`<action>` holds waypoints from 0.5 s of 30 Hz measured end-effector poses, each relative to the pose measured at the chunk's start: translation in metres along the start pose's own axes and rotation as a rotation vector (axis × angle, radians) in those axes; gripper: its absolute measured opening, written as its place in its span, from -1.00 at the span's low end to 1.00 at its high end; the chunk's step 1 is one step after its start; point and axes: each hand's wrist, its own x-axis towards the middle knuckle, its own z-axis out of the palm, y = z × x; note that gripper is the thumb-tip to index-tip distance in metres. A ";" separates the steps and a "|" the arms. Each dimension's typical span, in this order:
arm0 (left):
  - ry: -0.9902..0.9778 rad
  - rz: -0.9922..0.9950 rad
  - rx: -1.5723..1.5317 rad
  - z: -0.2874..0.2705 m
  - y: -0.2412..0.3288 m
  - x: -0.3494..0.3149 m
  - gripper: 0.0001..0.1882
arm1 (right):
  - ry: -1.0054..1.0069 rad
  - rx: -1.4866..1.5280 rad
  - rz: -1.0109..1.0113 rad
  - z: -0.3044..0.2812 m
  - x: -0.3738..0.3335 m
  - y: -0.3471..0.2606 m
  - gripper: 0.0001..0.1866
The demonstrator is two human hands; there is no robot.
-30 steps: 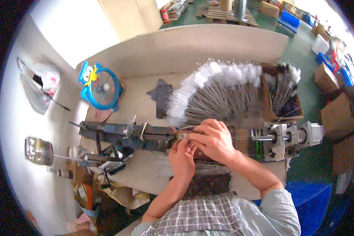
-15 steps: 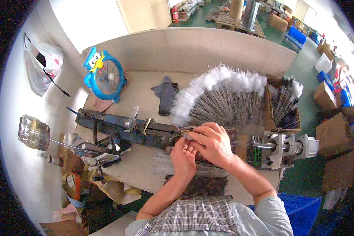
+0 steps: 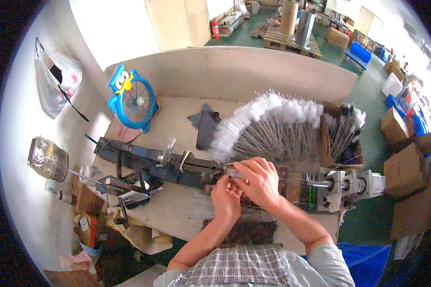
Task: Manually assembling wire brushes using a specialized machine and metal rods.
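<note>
At the right end of a long dark metal bar (image 3: 153,160), my two hands work close together. My right hand (image 3: 259,182) is closed, its thumb and fingers pinched around a small whitish piece (image 3: 232,172), perhaps bristles. Just below it is my left hand (image 3: 226,201), its fingers curled up against the same spot; whatever they grip is hidden. A thin wire (image 3: 294,180) stretches right from my hands toward the metal shaft (image 3: 321,183) of a motor unit (image 3: 368,185). Behind my hands, many white-bristled wire brushes (image 3: 273,129) lie fanned out.
A cardboard box (image 3: 326,138) of dark and white brushes stands at the right. A blue cartoon-duck fan (image 3: 134,100) and a dark phone (image 3: 207,130) sit farther back. Loose wires (image 3: 201,205) lie before the bar. A low panel (image 3: 234,71) closes off the table's back.
The whole view has shifted, so the table sits slightly lower in the picture. Both hands stay at the bar's end, with only slight finger movement.
</note>
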 end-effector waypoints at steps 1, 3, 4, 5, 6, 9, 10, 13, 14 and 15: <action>-0.025 0.013 0.008 0.001 0.001 0.000 -0.86 | 0.026 -0.014 0.001 -0.001 0.001 0.000 -0.68; 0.004 0.022 0.040 0.013 0.004 -0.006 -0.90 | 0.046 -0.019 -0.023 -0.007 -0.003 0.001 -0.69; 0.038 0.029 0.070 0.018 0.005 -0.008 -0.93 | 0.060 -0.022 -0.046 -0.011 -0.006 0.003 -0.69; 0.039 0.028 0.076 0.020 0.002 -0.005 -0.93 | 0.063 -0.019 -0.041 -0.013 -0.006 0.007 -0.69; 0.041 0.056 0.089 0.019 -0.002 -0.005 -0.94 | 0.039 -0.036 -0.040 -0.016 -0.009 0.008 -0.70; 0.051 0.070 0.111 0.020 0.000 -0.005 -0.93 | 0.013 -0.032 -0.015 -0.018 -0.007 0.008 -0.72; 0.054 0.066 0.108 0.020 0.001 -0.005 -0.93 | 0.020 -0.028 -0.027 -0.018 -0.005 0.007 -0.72; 0.060 0.087 0.123 0.014 -0.003 -0.002 -0.90 | 0.037 -0.008 -0.045 -0.013 -0.007 0.009 -0.72; 0.057 0.088 0.121 0.016 -0.003 0.000 -0.90 | 0.028 -0.021 -0.056 -0.012 -0.005 0.009 -0.72; 0.089 0.074 0.118 0.019 -0.002 -0.001 -0.89 | 0.017 -0.033 -0.065 -0.010 -0.006 0.010 -0.73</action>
